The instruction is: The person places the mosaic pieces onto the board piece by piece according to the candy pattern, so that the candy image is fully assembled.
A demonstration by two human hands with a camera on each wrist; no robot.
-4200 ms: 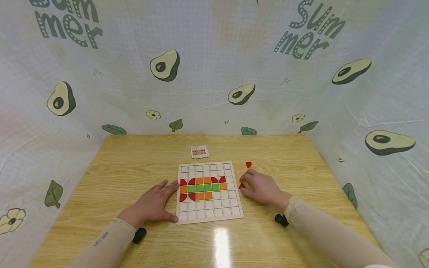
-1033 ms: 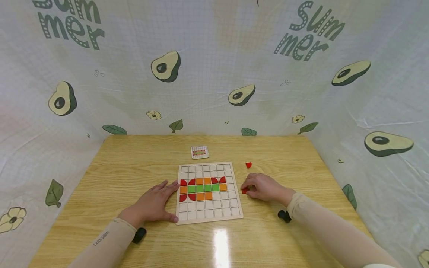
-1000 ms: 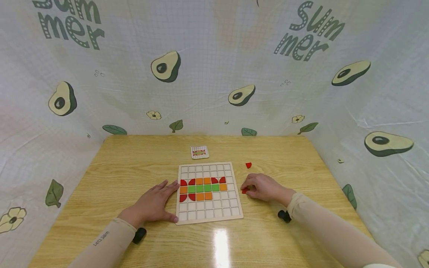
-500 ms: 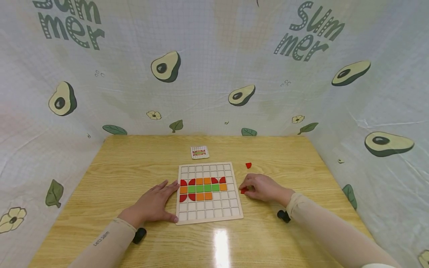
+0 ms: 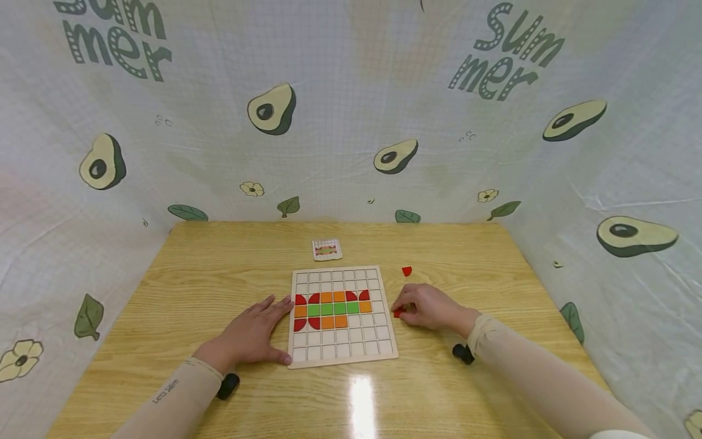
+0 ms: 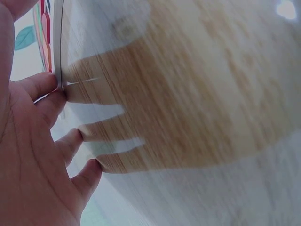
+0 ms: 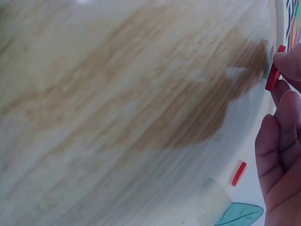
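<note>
A pale gridded board [image 5: 351, 352] lies on the wooden table, its middle rows bearing red quarter-circle tiles [image 5: 300, 324], orange square tiles [image 5: 334, 321] and green square tiles [image 5: 333, 308]. My left hand [image 5: 247, 332] rests at the board's left edge with fingers spread; the left wrist view shows its fingertips [image 6: 89, 172] down on the table and at the edge. Beside the board's right edge, my right hand [image 5: 430, 308] pinches a red tile [image 7: 274, 75] between thumb and fingers, which partly cover it. Another red quarter-circle tile [image 5: 406, 271] lies beyond that hand.
Behind the board lies a small pattern card [image 5: 326, 249] printed with a coloured grid design. A hanging cloth [image 5: 329, 152] with avocado prints encloses the table's back and sides. Glare [image 5: 362, 402] shines on the table [image 5: 274, 405] in front.
Compared with about four seconds ago, my right hand has come slightly nearer to me and the red tile at its fingertips has shifted with it. The left hand and board have stayed put.
</note>
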